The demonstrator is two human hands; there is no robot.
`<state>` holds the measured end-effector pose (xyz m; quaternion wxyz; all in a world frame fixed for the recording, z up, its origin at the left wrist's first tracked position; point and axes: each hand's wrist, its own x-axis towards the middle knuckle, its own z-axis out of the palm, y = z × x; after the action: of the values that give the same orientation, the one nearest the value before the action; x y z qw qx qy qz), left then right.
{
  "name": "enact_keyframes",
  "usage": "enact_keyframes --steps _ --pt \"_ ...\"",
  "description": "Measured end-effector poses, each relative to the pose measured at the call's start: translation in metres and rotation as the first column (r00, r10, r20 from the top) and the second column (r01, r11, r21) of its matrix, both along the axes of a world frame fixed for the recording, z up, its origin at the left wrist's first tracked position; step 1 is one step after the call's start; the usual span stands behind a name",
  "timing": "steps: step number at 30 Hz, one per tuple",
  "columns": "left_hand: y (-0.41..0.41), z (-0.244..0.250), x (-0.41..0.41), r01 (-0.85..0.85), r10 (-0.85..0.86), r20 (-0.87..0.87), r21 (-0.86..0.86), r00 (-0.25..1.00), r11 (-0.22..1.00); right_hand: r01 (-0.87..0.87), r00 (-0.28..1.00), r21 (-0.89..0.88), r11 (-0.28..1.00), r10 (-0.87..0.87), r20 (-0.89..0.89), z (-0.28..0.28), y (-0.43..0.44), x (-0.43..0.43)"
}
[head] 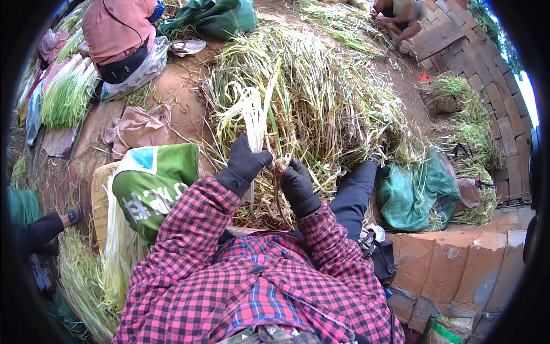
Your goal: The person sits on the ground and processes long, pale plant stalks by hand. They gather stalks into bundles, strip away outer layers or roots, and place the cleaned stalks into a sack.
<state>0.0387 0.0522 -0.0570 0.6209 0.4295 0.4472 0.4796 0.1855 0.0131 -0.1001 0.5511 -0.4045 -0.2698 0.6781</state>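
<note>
My left hand [247, 162], in a black fingerless glove, grips a bundle of pale, peeled stalks [254, 118] that stands up above the fist. Close beside it, my right hand [296, 182], gloved the same way, pinches a long leafy stalk [278, 161] between thumb and fingers. The stalk's dry brown outer leaves [278, 202] hang down between the hands. Right behind both hands lies a wide heap of untrimmed stalks [318, 99], green at some tips and straw-brown lower down.
A green printed cloth [161, 189] drapes over a cardboard box [99, 206] at my left, beside pale stalks [118, 258]. At right lie a green woven sack [414, 193] and flattened cardboard [455, 266]. Other people sit at upper left [118, 34] and upper right [399, 21].
</note>
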Motion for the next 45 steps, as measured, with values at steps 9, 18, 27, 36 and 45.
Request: enact_keyframes --steps 9,18,27,36,45 --pt "0.003 0.022 -0.021 -0.185 0.179 0.113 0.048 0.977 0.982 -0.46 0.824 0.143 0.876 0.361 0.438 -0.067 -0.021 -0.018" --pt "0.016 0.044 -0.067 -0.345 0.313 0.333 0.038 0.889 0.938 -0.513 -0.303 -0.543 0.665 0.451 0.839 -0.085 -0.022 -0.009" --pt "0.01 0.003 -0.032 -0.014 0.015 -0.01 0.135 1.0 0.991 -0.346 0.798 0.166 0.923 0.197 0.569 -0.02 0.015 0.004" --pt "0.01 -0.052 0.009 0.242 -0.223 -0.153 0.123 0.963 0.962 -0.087 0.959 0.285 0.955 0.002 0.285 0.015 0.014 0.01" --pt "-0.009 -0.001 -0.004 0.255 -0.254 0.026 -0.037 0.967 0.966 -0.088 0.99 0.264 0.961 0.054 0.132 -0.002 0.014 0.02"
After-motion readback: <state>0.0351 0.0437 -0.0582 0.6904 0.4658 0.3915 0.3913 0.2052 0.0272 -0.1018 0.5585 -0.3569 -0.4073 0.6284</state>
